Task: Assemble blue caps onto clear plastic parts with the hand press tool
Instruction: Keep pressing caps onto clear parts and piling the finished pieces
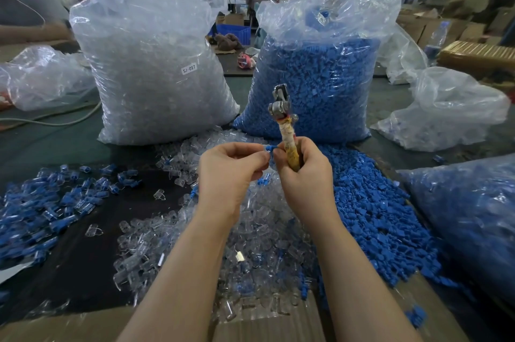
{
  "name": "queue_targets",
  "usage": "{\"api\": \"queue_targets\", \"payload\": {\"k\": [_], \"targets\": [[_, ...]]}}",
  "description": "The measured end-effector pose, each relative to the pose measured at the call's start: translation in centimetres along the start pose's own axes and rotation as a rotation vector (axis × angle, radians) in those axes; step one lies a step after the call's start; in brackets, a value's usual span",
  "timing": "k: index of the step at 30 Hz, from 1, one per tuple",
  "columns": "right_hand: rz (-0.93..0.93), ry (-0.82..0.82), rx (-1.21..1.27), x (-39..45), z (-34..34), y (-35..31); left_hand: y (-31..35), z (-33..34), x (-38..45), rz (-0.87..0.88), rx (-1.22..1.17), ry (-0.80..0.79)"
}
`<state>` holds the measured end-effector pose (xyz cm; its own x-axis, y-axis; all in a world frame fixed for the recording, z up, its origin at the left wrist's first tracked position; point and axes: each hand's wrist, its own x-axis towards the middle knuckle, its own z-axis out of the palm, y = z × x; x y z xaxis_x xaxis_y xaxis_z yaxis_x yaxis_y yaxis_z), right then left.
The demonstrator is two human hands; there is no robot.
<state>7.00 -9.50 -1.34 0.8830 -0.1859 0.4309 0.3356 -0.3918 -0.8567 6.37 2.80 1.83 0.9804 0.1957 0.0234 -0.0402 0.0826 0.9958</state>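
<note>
My right hand (305, 174) grips the hand press tool (282, 116) by its tape-wrapped handle, metal head pointing up. My left hand (230, 171) pinches a small part at its fingertips, and a blue cap (269, 148) shows between the two hands, touching the right thumb. Whether a clear part sits under the cap is hidden by the fingers. Loose clear plastic parts (250, 244) lie heaped below my wrists. Loose blue caps (370, 202) form a heap to the right. Assembled pieces (47, 208), clear with blue, are spread at the left.
A tall bag of clear parts (156, 68) and a tall bag of blue caps (315, 85) stand behind the heaps. More plastic bags (451, 110) sit at right and left. A bag of blue pieces (473, 216) lies at right. Cardboard (83, 325) runs along the near edge.
</note>
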Motion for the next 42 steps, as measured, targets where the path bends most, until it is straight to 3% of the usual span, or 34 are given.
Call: {"api": "queue_targets", "payload": {"k": [18,30,42], "targets": [[0.098,-0.196,0.131,0.3,-0.5,-0.9,-0.6,-0.3,0.4,0.241,0.332,0.084],[0.144,-0.548,0.027,0.6,-2.7,-0.1,-0.1,-1.4,1.1,0.209,-0.016,0.039],[0.165,-0.623,-0.012,0.6,-3.2,-0.3,0.1,-1.8,1.2,0.246,-0.055,0.024]]}}
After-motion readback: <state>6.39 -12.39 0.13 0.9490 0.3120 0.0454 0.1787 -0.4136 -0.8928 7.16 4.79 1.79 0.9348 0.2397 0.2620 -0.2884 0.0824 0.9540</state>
